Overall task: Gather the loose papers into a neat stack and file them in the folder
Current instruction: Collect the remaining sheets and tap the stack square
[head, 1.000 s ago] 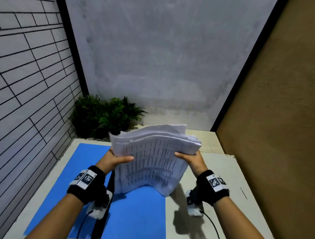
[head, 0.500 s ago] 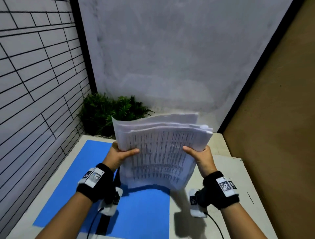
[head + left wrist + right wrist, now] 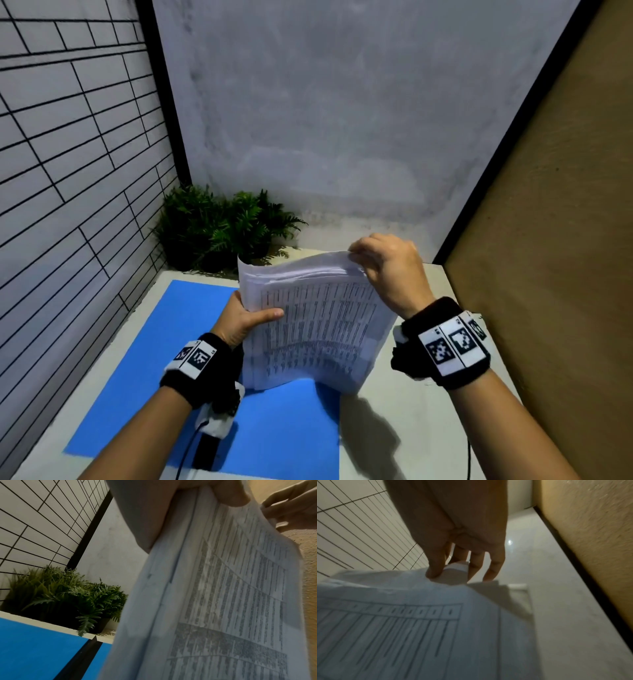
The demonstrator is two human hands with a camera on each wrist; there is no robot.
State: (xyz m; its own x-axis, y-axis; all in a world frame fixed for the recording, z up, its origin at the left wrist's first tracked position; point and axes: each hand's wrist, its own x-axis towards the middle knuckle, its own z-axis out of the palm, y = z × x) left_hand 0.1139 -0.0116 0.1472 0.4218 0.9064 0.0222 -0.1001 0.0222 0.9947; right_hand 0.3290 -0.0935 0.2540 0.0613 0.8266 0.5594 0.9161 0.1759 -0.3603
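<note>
A thick stack of printed papers (image 3: 315, 325) stands nearly upright, its lower edge over the open blue folder (image 3: 144, 359) on the table. My left hand (image 3: 246, 318) grips the stack's left edge, thumb across the printed front. My right hand (image 3: 383, 263) is up at the stack's top right corner and pinches the sheets there between thumb and fingers. The left wrist view shows the papers (image 3: 223, 595) close up with my left thumb on them. In the right wrist view my right hand (image 3: 450, 569) pinches the top corner of the papers (image 3: 402, 628).
The folder lies open with a black spine (image 3: 205, 452) down its middle. A green potted plant (image 3: 222, 229) stands in the back left corner. A tiled wall (image 3: 68, 171) runs along the left, a brown panel (image 3: 548, 240) along the right. Bare table (image 3: 428, 428) shows right of the folder.
My right hand has moved from the stack's right side up to its top right corner. The stack has dropped lower over the folder. The left hand keeps its grip.
</note>
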